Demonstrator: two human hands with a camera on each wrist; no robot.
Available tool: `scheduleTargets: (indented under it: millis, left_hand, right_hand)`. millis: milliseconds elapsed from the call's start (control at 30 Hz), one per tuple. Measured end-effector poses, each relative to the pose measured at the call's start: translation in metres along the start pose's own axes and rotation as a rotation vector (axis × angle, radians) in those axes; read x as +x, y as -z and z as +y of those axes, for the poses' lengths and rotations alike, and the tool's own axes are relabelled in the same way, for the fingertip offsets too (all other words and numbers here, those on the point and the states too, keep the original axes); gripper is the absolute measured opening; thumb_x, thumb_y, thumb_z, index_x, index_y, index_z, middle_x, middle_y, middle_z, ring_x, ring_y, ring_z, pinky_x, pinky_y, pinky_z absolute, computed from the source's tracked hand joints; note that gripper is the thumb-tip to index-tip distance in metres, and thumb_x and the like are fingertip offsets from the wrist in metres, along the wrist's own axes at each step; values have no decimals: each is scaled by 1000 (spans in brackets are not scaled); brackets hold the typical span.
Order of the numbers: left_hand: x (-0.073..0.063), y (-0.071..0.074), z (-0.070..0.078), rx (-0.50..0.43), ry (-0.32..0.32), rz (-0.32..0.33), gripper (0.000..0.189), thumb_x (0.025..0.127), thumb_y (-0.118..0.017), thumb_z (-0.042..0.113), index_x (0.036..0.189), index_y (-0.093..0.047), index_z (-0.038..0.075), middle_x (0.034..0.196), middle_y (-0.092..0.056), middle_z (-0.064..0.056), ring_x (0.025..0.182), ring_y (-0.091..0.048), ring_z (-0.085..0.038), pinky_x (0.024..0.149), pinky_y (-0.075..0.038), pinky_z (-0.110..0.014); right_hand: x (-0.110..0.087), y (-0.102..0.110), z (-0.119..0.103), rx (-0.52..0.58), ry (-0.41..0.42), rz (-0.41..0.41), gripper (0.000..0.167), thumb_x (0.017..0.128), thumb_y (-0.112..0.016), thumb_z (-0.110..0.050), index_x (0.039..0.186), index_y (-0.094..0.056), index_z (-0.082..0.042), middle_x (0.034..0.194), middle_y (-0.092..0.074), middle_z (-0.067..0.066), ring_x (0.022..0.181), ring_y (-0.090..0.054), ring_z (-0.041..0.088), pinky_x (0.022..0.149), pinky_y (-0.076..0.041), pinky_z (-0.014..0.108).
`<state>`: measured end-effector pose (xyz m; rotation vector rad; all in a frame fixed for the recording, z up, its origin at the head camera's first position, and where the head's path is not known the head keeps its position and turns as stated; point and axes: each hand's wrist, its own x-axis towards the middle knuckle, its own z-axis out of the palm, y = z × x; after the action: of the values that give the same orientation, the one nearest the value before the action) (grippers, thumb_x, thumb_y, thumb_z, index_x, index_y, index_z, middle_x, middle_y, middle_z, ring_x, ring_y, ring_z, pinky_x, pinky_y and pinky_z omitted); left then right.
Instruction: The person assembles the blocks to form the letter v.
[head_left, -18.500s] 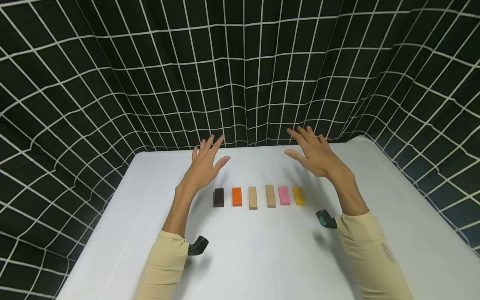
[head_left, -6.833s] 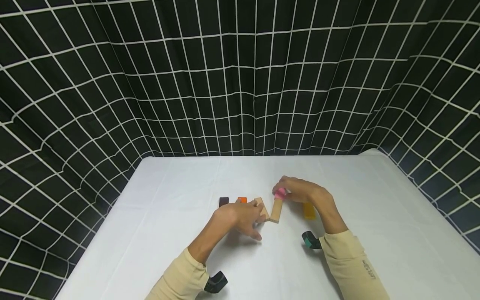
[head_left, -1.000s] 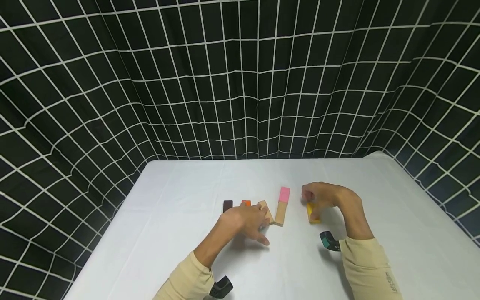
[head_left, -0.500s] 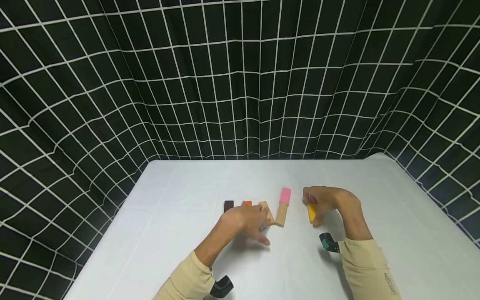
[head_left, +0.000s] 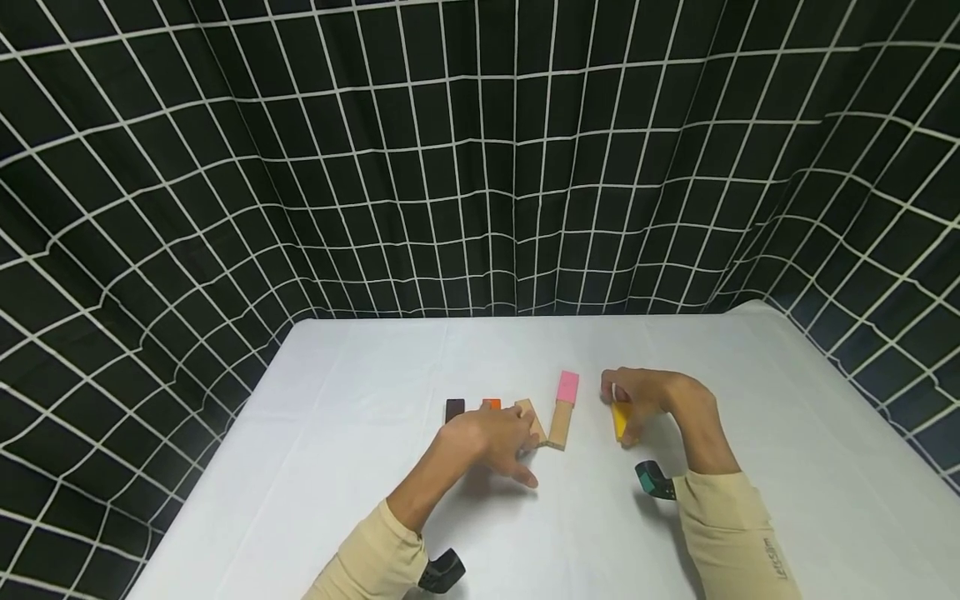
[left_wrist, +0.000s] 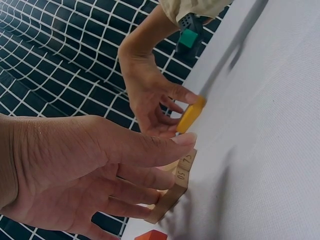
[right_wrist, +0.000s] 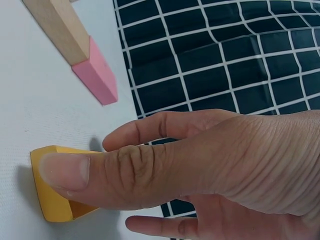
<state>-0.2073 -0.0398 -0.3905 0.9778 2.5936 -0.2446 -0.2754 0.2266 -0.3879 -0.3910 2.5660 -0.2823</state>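
My right hand pinches a yellow block between thumb and fingers. In the right wrist view the thumb lies across the block's end face. My left hand rests its fingertips on a slanted plain wooden block, thumb held apart. A second wooden block meets it at the near ends, forming a V. A pink block sits end to end with that second block, at its far end. In the left wrist view, dark marks show on the wooden ends.
Left of the wooden blocks lie a black block and an orange block, both partly covered by my left hand. Everything is on a white-covered table. A black curtain with white grid lines stands behind and at the sides.
Earlier, the blocks lay in a spaced row; the wooden ones now form a V, with pink beyond one. Over the last second my right thumb has closed against the yellow block; my left hand stays.
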Motion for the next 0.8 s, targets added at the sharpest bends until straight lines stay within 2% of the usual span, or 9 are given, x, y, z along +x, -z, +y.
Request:
scheduleTargets:
  millis: [267, 400, 567, 800]
  left_hand:
    - [0, 1, 2, -68, 54, -29, 70, 91, -70, 64, 152, -55, 32, 170, -38, 0, 155, -42, -18, 118, -47, -45]
    - [0, 2, 2, -67, 49, -32, 69, 92, -69, 63, 152, -55, 32, 171, -37, 1, 156, -41, -18, 118, -48, -44]
    - [2, 6, 1, -29, 33, -22, 70, 93, -68, 65, 153, -54, 31, 171, -37, 0, 156, -40, -17, 122, -43, -47]
    - [1, 3, 2, -53, 31, -36, 69, 92, -69, 63, 152, -55, 32, 171, -36, 2, 155, -41, -18, 121, -44, -47]
  right_hand:
    - [-2, -2, 0, -7, -13, -7, 61, 66, -99, -18, 115, -62, -18, 109, -63, 5, 101, -56, 23, 91, -55, 48]
    - [-3, -1, -1, -23, -31, -13, 58, 69, -97, -18, 116, -63, -17, 108, -62, 4, 102, -56, 23, 93, -55, 49]
    - [-5, 4, 1, -25, -23, -1, 54, 72, -95, -20, 116, -63, -16, 105, -61, 3, 103, -55, 23, 93, -53, 48]
    - [-7, 6, 2, 50, 23, 38, 43, 80, -81, -25, 118, -63, -15, 105, -60, 5, 100, -55, 23, 85, -50, 42]
